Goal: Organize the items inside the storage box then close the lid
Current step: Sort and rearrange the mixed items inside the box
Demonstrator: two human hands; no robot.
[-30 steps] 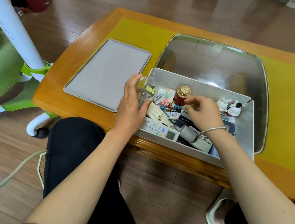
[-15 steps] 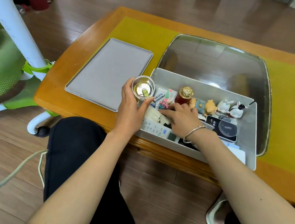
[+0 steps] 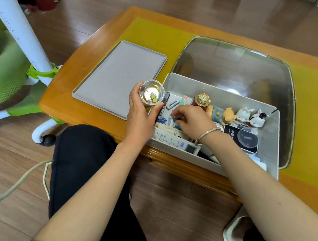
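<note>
Head | storage box lidless, cluttered | left hand holds cup | right hand pinching

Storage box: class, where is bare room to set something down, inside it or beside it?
Inside the box, only the floor at its right wall, right of the figurines, looks bare. Its left and middle are crowded. The lid beside it is bare.
</note>
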